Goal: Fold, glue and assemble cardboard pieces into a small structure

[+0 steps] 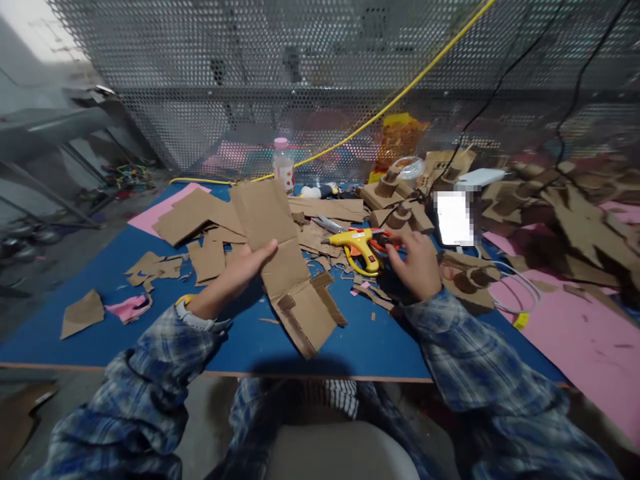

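Note:
My left hand (245, 267) grips a long, creased piece of brown cardboard (283, 257), thumb across its face and fingers hidden behind. The cardboard is tilted over the table, with folded strips at its lower end. On the right, my right hand (416, 265) has its fingers curled at the red handles of a pair of scissors (327, 225). The blades point left and lie partly behind a yellow glue gun (356, 245). The glue gun rests on its side among cardboard scraps, just left of my right hand.
A blue table (185, 343) carries loose cardboard (193, 215) at left. A bottle with a pink cap (283, 163) stands before the perforated metal screen (250, 107). A phone with a lit screen (454, 219), a white cable (530, 287) and pink sheets (575, 333) lie at right.

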Motion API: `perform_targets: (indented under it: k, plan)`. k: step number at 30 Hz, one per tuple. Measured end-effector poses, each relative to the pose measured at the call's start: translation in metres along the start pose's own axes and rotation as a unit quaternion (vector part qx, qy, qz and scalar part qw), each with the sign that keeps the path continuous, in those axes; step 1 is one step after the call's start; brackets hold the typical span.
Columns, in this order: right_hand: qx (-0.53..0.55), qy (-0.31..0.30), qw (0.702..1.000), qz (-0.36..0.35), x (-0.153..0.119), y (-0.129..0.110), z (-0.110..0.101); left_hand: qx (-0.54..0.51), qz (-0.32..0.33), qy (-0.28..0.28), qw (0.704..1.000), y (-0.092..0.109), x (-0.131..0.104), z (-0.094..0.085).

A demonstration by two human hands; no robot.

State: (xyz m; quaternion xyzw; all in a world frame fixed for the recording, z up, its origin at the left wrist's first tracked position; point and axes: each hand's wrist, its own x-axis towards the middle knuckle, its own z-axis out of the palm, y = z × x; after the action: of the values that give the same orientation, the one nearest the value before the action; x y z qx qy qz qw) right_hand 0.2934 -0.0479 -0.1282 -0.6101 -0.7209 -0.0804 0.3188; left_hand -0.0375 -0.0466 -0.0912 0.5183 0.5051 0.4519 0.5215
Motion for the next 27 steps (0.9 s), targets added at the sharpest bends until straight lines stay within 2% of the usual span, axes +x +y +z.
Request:
perform_targets:
  k: [4,6,9,12,15,20,24,27]
  plan:
    - [-0.024,-0.028,0.999,-0.008,0.007,0.022,0.007,-0.071,-0.109,0.012,0.991,-0.010,0.010,-0.003]
    - [-0.041,-0.091,0.995,-0.029,0.010,0.020,0.013,-0.097,-0.137,0.018,0.986,-0.016,0.012,-0.005]
    - [-0.081,-0.184,0.979,-0.042,0.014,0.011,0.022,-0.089,-0.152,-0.006,0.984,-0.021,0.011,-0.009]
    - [-0.096,-0.204,0.974,-0.034,0.016,0.004,0.025,-0.053,-0.162,-0.055,0.984,-0.024,0.008,-0.013]
    - [-0.109,-0.212,0.971,-0.024,0.015,0.001,0.025,-0.013,-0.174,-0.070,0.982,-0.025,0.006,-0.018]
    - [-0.159,-0.177,0.971,0.015,0.011,-0.014,0.025,0.046,-0.183,-0.096,0.977,-0.023,0.008,-0.026]
    - [-0.272,-0.079,0.959,0.015,0.013,-0.037,0.016,0.057,-0.175,-0.097,0.978,-0.023,0.008,-0.029]
    - [-0.310,-0.017,0.950,0.038,0.020,-0.047,0.007,0.064,-0.172,-0.100,0.978,-0.022,0.007,-0.029]
